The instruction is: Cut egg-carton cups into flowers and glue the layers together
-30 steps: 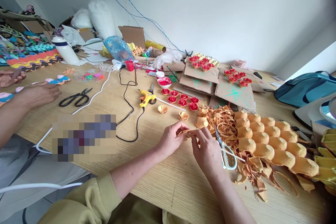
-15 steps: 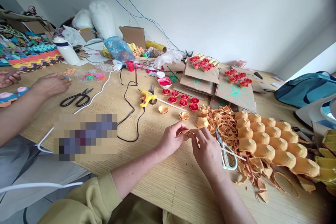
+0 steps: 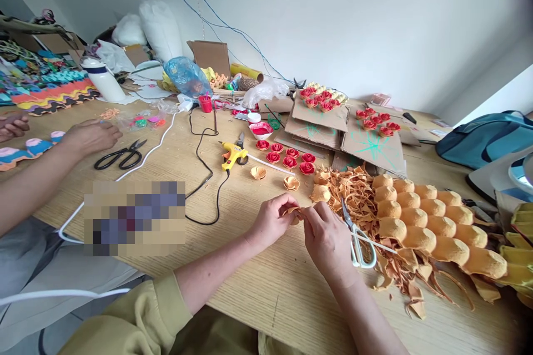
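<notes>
Between my two hands is a small orange egg-carton cup (image 3: pixel 293 213), partly covered by the fingers. My left hand (image 3: pixel 272 221) pinches its left side, and my right hand (image 3: pixel 327 238) has its fingertips closed on the right edge. A thin white stick (image 3: pixel 377 243) juts out from beneath my right hand. Beyond my hands sit two unpainted carton flowers, one an open cup (image 3: pixel 258 172), the other a fuller bloom (image 3: pixel 291 183). White-handled scissors (image 3: pixel 361 244) lie just right of my right hand, against a heap of orange carton scraps (image 3: pixel 353 191).
A yellow glue gun (image 3: pixel 233 156) lies left of several red carton roses (image 3: pixel 290 162). Red paint fills a bowl (image 3: pixel 261 131). An orange egg tray (image 3: pixel 427 219) is at right; cardboard sheets (image 3: pixel 370 147) hold more roses. Another person's hand (image 3: pixel 89 137) is near black scissors (image 3: pixel 120 156).
My right fingers have shifted slightly left along the carton cup's edge, and the white stick's end has moved right. At left, the other person's hand has moved right and lower.
</notes>
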### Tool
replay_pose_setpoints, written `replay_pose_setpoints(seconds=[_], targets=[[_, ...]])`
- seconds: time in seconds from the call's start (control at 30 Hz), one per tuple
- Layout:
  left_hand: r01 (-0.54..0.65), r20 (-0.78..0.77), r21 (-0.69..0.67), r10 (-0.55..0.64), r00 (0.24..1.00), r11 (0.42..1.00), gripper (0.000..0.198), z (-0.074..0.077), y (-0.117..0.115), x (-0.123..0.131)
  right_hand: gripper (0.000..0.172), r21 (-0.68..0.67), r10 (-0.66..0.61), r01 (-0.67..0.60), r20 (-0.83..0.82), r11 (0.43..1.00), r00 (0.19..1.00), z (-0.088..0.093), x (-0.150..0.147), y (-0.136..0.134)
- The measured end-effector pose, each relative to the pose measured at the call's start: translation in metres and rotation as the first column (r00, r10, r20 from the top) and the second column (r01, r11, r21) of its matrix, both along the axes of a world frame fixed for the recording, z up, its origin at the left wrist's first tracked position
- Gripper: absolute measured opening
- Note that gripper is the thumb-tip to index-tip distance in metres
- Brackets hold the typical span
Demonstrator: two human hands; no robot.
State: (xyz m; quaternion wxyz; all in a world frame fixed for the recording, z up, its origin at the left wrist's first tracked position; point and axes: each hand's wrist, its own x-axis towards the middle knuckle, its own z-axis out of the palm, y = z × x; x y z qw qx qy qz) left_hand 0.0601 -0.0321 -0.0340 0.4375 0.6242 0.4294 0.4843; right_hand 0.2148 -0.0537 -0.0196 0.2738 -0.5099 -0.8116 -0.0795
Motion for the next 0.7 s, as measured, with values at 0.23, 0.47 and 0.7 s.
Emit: replay_pose_setpoints(seconds=[0.23,0.47,0.7], targets=[[-0.018,0.034,0.026,0.017,0.999,1.0,0.01,0.0008,-0.0004,0.0013,0.02,-0.056,-0.006,-0.002,-0.143,0.998,0.99,0.0037,-0.0005,0.0002],[-0.015,-0.02,0.019,0.016,1.0,1.0,0.011,0.0016,-0.0026,0.0024,0.022,-0.052,-0.004,-0.002,-0.113,0.999,0.994,0.0008,-0.0003,0.0003],[0.013,0.085,-0.02,-0.011,0.996,1.0,0.015,0.0038,-0.0024,0.0024,0.021,-0.046,0.006,-0.011,-0.097,0.999,0.995,0.0025,-0.0013,0.001]])
